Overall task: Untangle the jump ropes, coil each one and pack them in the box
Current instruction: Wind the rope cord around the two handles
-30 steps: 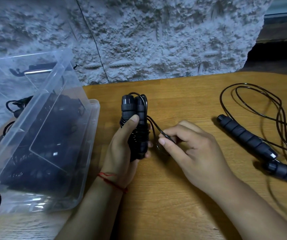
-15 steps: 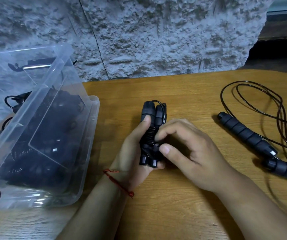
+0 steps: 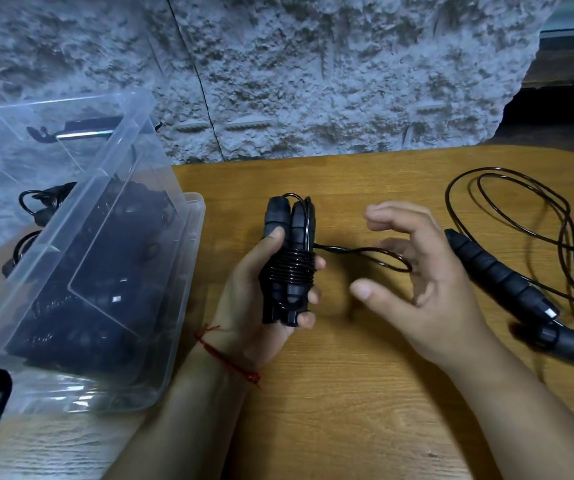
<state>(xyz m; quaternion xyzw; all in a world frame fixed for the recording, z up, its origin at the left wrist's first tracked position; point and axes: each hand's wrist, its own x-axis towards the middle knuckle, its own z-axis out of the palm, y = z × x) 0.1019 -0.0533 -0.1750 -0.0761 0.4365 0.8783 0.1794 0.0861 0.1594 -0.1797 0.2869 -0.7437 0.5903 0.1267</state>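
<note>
Black cord [image 3: 290,271] wraps tightly round paired handles [image 3: 287,220] gripped in the left hand [image 3: 249,296]; the right hand [image 3: 427,282] spreads slack.

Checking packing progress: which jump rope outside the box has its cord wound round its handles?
The bundled rope gripped in the left hand; the loose rope on the right lies sprawled, cord unwound.
</note>
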